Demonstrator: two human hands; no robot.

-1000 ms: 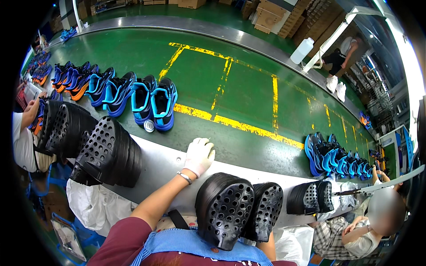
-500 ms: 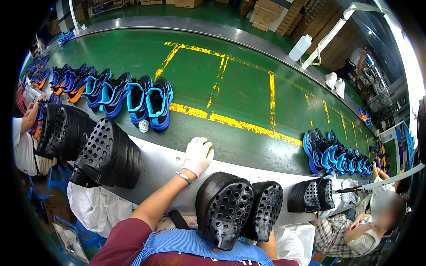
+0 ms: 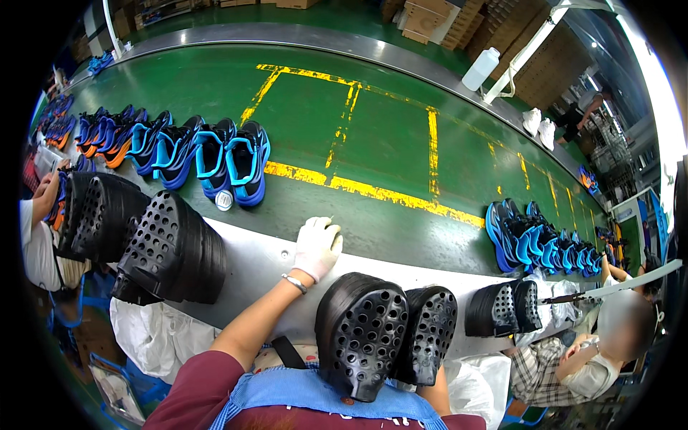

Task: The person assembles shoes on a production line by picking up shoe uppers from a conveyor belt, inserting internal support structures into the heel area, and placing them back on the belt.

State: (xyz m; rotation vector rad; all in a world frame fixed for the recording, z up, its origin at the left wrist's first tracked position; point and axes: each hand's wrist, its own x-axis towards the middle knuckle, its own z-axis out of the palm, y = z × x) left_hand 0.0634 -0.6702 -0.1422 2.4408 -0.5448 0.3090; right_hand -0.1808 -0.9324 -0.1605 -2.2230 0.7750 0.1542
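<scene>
My left hand point(image 3: 319, 247), in a pale glove, rests at the border of the metal ledge point(image 3: 247, 251) and the green belt. Its fingers are loosely bent, and nothing shows in them. Right in front of my body stand two black perforated moulded stacks point(image 3: 365, 333) point(image 3: 430, 333), which cover my right hand. Only a bit of my right forearm point(image 3: 435, 394) shows below them. Ahead and to the left, a row of black and blue sports shoes point(image 3: 247, 165) stands on the green belt point(image 3: 387, 136). A small round white-topped item point(image 3: 223, 200) sits by the nearest ones.
More black perforated stacks point(image 3: 172, 247) stand on the ledge at left, others point(image 3: 494, 309) at right. Another shoe row point(image 3: 530, 240) runs along the belt's right. A co-worker point(image 3: 573, 365) sits at right; another person's arm point(image 3: 44, 197) shows at left. A white jug point(image 3: 481, 69) stands far off.
The shoes and belt markings sit slightly further left and higher or lower in view, a small shift. My left hand stays on the ledge, with its fingers nearly unchanged.
</scene>
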